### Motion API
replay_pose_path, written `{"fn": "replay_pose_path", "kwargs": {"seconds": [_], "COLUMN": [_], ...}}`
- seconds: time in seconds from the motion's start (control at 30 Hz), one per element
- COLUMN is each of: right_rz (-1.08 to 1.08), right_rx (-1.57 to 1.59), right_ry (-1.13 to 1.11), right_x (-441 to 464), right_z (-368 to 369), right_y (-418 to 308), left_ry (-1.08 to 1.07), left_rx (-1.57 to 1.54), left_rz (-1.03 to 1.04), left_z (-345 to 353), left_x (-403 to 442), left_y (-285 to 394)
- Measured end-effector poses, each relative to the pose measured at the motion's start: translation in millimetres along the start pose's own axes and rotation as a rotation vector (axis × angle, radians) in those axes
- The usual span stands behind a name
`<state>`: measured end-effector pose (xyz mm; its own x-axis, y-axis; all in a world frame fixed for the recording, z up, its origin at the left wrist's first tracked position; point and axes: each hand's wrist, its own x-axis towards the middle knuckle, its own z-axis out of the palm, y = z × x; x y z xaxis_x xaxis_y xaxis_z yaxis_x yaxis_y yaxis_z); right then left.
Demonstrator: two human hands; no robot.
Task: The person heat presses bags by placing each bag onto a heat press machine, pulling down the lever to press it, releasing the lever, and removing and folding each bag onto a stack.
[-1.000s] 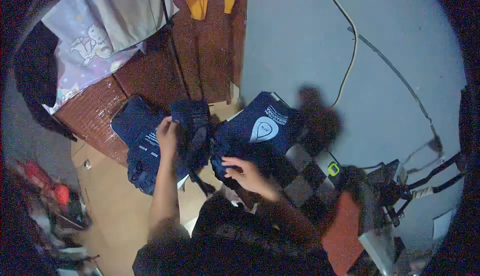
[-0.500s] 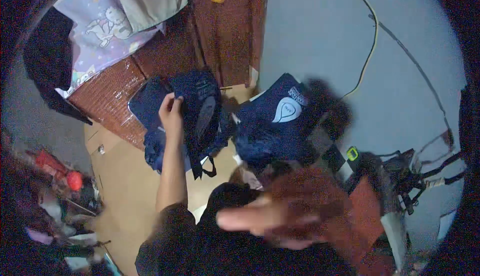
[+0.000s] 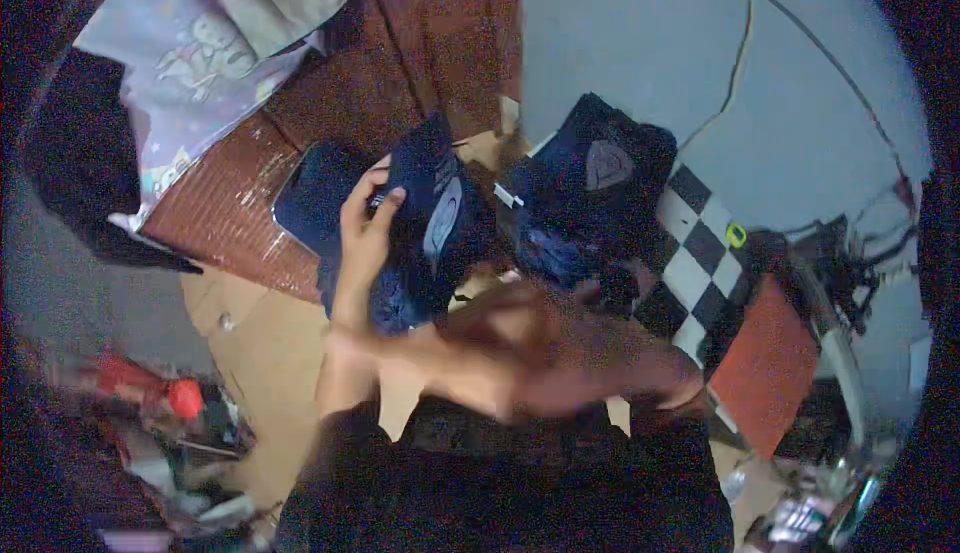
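My left hand (image 3: 370, 215) has its fingers closed on the edge of a dark blue folded cloth item (image 3: 415, 168), lifting that edge upright. A pale oval print (image 3: 443, 221) shows on the cloth just right of the fingers. My right hand (image 3: 450, 365) is smeared by motion. It crosses in front of my left forearm, below the cloth, and its fingers cannot be made out. Right of the held cloth lies a second dark blue pile (image 3: 570, 183) with a grey rounded print on top and a white tag at its left side.
A brown cabinet (image 3: 440, 43) stands behind, with a printed lilac cloth (image 3: 205, 63) hanging at its left. To the right are a black-and-white checkered surface (image 3: 700, 253), a red-orange panel (image 3: 768, 363) and a grey wall (image 3: 620, 33). Red things (image 3: 185, 398) and clutter sit at lower left.
My right hand has moved up and left, toward my left forearm. A pale print now shows at the left cloth, while the right pile's top shows a grey print instead of a pale one.
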<state>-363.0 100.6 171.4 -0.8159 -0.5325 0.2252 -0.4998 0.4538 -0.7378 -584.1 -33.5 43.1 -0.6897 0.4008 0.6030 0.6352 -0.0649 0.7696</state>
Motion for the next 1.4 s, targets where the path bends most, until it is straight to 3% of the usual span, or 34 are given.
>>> {"fn": "replay_pose_path", "kwargs": {"seconds": [0.07,0.13,0.17,0.23,0.3,0.37,0.47,0.5,0.57,0.63,0.7,0.77,0.87,0.9,1.0,1.07,1.13,1.3,1.37,1.4], "right_rz": [0.045,0.018,0.199,0.37,0.326,0.343,0.366,0.371,0.301,0.294,0.276,0.271,0.268,0.214,0.119,0.39,0.524,0.543,0.531,0.631], "right_rx": [0.007,0.0,0.539,1.076,0.096,-0.428,0.506,0.476,0.8,0.795,0.821,0.843,0.912,0.925,0.944,0.983,0.985,0.935,0.912,0.817], "right_ry": [0.262,0.637,0.829,1.043,1.197,1.217,1.282,1.314,1.256,1.31,1.372,1.389,1.405,1.405,1.413,1.535,1.606,1.791,1.844,1.808], "right_x": [5.0,4.3,0.1,-18.5,-46.9,-74.8,-112.6,-123.3,-145.2,-174.5,-203.3,-229.8,-270.0,-284.9,-332.1,-348.7,-380.7,-466.0,-499.2,-521.0], "right_z": [16.0,26.0,29.4,47.1,74.5,92.9,127.2,134.5,150.2,169.3,183.5,200.1,233.3,251.8,298.1,301.7,322.0,379.9,388.9,394.8], "right_y": [42.0,76.3,87.9,114.8,155.5,166.3,148.7,133.9,104.5,105.2,105.5,90.1,66.9,67.8,38.7,-26.8,-57.8,-106.1,-119.9,-120.8], "left_ry": [-0.105,-0.217,-0.306,-0.437,-0.613,-0.744,-0.878,-0.91,-1.183,-1.336,-1.237,-1.186,-1.202,-1.216,-1.235,-1.212,-1.164,-1.305,-1.242,-1.221], "left_rx": [-0.08,-0.183,-0.274,-0.389,-0.503,-0.584,-0.482,-0.472,-0.589,-0.653,-0.447,-0.366,-0.86,-0.883,-0.859,-0.861,-0.852,-0.967,-1.081,-1.11], "left_rz": [-0.224,-0.24,-0.258,-0.271,-0.291,-0.294,-0.113,-0.062,-0.007,0.034,0.321,0.472,0.304,0.31,-0.135,-0.172,-0.232,-0.307,-0.331,-0.335], "left_z": [-20.5,-25.4,-24.9,-16.8,-2.4,14.8,35.7,45.5,65.2,81.8,99.6,124.9,191.7,209.5,251.9,257.5,261.5,315.9,299.8,300.2], "left_x": [0.1,9.2,14.4,22.7,30.3,28.2,6.8,4.3,0.9,-11.2,-28.9,-52.1,-102.7,-116.7,-167.4,-193.0,-215.5,-264.0,-269.7,-273.5], "left_y": [11.4,23.9,29.8,39.7,48.7,52.4,55.3,64.4,117.4,141.6,153.9,159.4,142.4,150.5,184.9,229.1,262.1,275.6,303.8,307.3]}}
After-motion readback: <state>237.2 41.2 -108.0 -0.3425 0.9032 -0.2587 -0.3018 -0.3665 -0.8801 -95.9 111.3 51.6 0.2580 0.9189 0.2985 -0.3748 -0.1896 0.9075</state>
